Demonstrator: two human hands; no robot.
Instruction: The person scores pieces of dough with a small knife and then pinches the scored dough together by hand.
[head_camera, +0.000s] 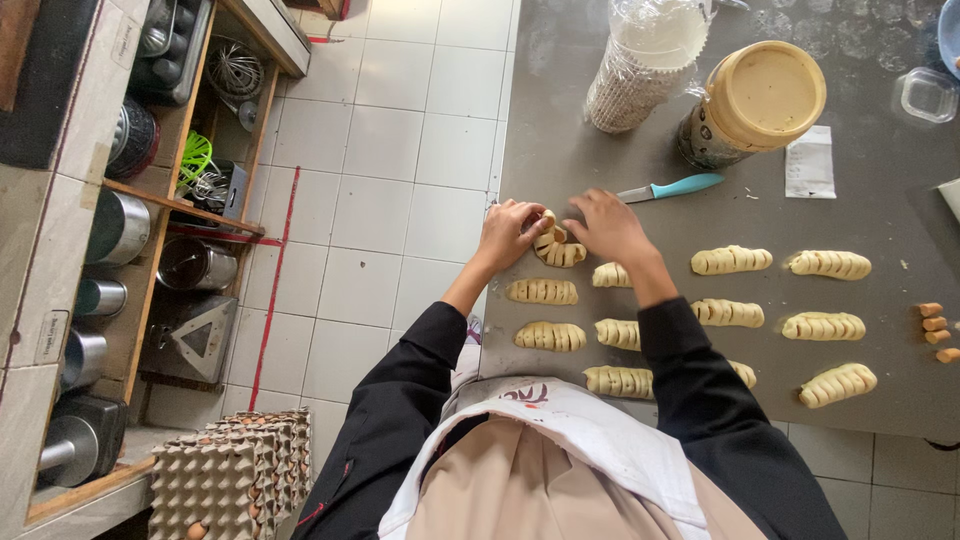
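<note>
Head view looks straight down on a steel desk (560, 150) where both hands meet over one curled dough roll (560, 247). That roll lies near the desk's edge, at about 9 o'clock from the blue-handled knife (672, 187). The left hand (510, 232) grips the roll's end at 9 o'clock, its fingers (528, 212) bent and pinching the dough. The right hand (610, 225) rests just at 3 o'clock of the roll, its fingers pressed together and touching the dough; whether they pinch it, I cannot tell.

Toward 6 o'clock from the hands, finished rolls with striped tops (542, 291) lie in rows, apart from one another, running out to 3 o'clock across the desk. At 12 o'clock stand a round tub with a tan lid (765, 95) and, beside it, a stack of cups in clear wrap (640, 75). A small white packet (810, 162) lies at 3 o'clock of the tub. Small sausage pieces (935, 325) sit at the far 3 o'clock edge. Down on the tiled floor, at 7 o'clock, grey egg trays (230, 470) are stacked beside a wooden shelf (150, 200) of metal tins.
</note>
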